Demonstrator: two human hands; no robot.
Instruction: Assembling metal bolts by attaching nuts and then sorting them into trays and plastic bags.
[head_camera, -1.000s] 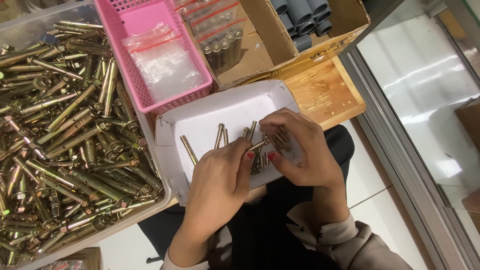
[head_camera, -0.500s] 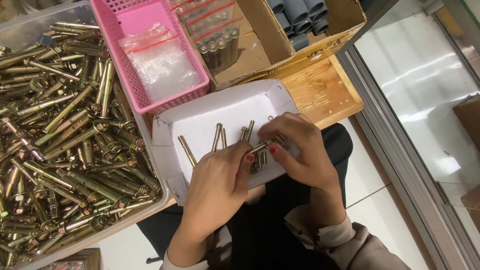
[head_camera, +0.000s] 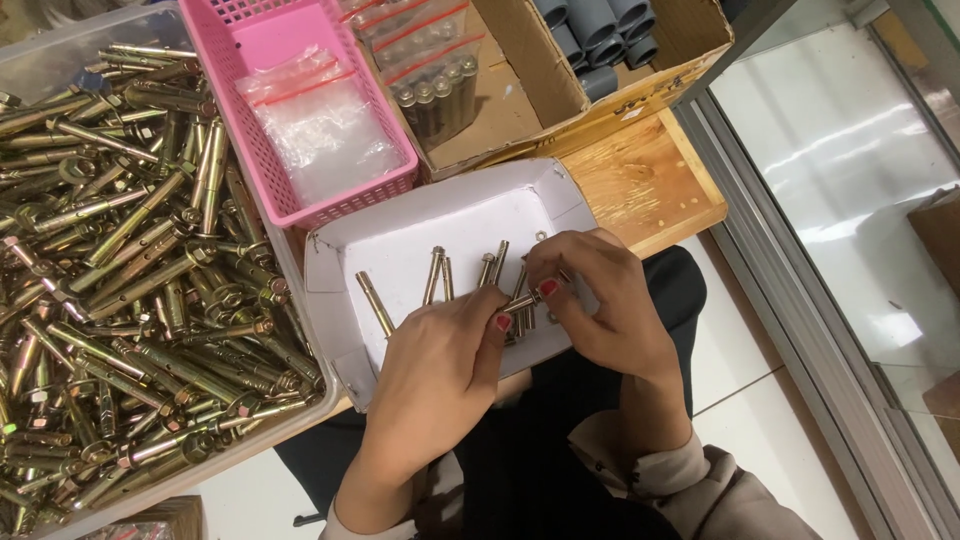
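A white cardboard tray (head_camera: 400, 235) rests on my lap and holds several brass-coloured anchor bolts (head_camera: 437, 274). One bolt (head_camera: 375, 303) lies apart at the tray's left. My left hand (head_camera: 432, 378) and my right hand (head_camera: 598, 302) meet over the tray's right half. Between their fingertips they pinch one bolt (head_camera: 521, 302), thumbs with red nails on top. My right hand's fingers curl over the bolt's far end and hide it.
A clear bin (head_camera: 120, 290) heaped with brass anchor bolts fills the left. Behind the tray stand a pink basket (head_camera: 262, 150) with clear plastic bags (head_camera: 325, 130), a cardboard box (head_camera: 530, 90) with bagged bolts and grey tubes (head_camera: 595, 30), and a wooden stool (head_camera: 650, 180).
Both hands stay over the tray's right half. My right hand's fingers have shifted slightly on the bolt held between the hands. The loose bolts lie as before.
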